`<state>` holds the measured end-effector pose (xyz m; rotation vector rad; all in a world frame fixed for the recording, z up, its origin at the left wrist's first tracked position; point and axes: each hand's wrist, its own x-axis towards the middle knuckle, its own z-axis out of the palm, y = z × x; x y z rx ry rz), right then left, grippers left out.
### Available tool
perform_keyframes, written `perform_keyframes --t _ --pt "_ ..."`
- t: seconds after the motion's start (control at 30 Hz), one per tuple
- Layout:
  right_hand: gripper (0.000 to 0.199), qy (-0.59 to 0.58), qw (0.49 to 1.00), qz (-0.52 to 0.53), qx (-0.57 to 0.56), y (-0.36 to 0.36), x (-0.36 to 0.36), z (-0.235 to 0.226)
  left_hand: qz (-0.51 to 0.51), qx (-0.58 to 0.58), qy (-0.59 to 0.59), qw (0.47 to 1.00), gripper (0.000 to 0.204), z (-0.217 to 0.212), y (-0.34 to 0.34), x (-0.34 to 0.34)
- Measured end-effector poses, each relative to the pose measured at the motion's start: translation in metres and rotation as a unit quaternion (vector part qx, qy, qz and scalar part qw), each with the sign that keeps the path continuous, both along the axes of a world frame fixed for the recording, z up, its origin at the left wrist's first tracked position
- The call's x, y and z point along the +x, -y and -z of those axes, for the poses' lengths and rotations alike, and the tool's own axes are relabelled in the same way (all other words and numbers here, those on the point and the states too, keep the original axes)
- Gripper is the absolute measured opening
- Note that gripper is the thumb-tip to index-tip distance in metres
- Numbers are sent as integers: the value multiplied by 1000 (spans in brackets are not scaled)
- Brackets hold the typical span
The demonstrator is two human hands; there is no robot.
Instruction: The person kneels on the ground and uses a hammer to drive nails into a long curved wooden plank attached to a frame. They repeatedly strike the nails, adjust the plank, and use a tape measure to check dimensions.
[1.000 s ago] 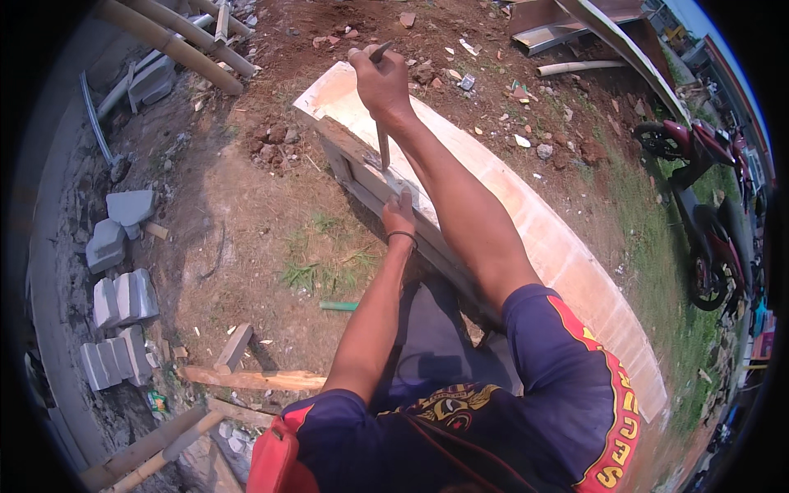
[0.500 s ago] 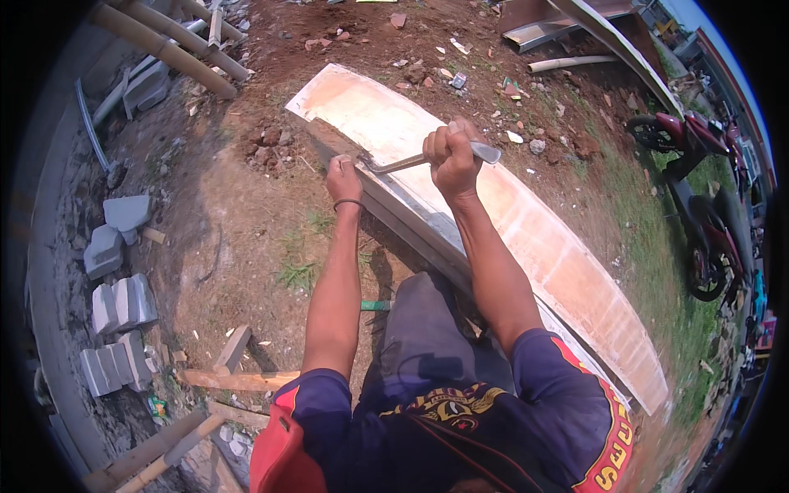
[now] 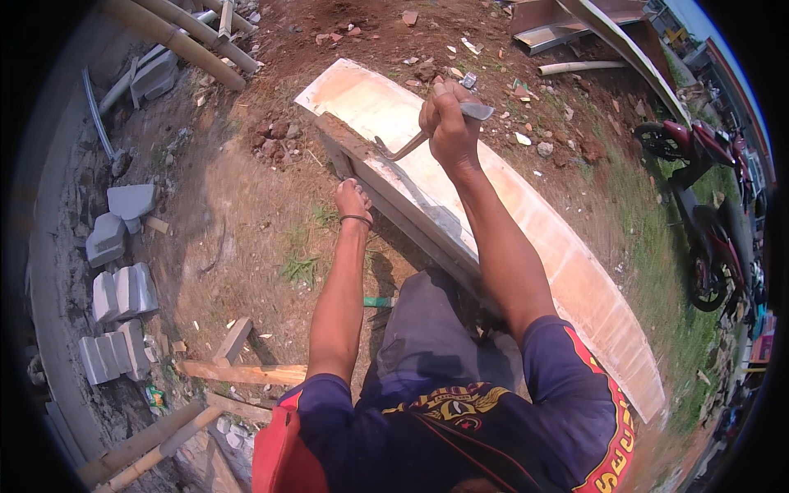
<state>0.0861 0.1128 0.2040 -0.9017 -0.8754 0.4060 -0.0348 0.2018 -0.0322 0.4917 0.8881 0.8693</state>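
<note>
My right hand is closed round a metal pry bar. Its flat end sticks out past the fist, and its hooked end hangs just over the near edge of a long, pale, stained panel. Along that edge runs a grey-brown wooden board, rough and splintered at its far left end. My left hand is lower, fingers curled against the board's near side; the fingertips are partly hidden. The panel slants from the far left to the near right, in front of my legs.
Grey blocks stand in groups at the left. Bamboo poles lie at the far left, timber pieces at the near left. Metal sheeting is at the back right, and a red motorbike is parked on the grass at the right.
My right hand has risen away from me with the pry bar, its hook lifting off the board's edge. My left hand has slid down and slightly right, away from the hook.
</note>
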Motion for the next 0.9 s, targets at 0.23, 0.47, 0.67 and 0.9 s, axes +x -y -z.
perform_keyframes --t 0.23,0.47,0.67,0.9 --pt "33 94 986 97 -99 -85 -4 -3 60 -96 63 992 4 6 73 2" --pt "45 111 990 28 -82 -56 -14 4 59 -116 104 986 9 -13 84 -3" --pt "55 256 949 -1 -186 80 -55 56 135 -99 160 973 26 -44 91 -7" --pt "32 438 855 -26 -275 142 -84 95 95 -82 145 981 45 -62 110 -13"
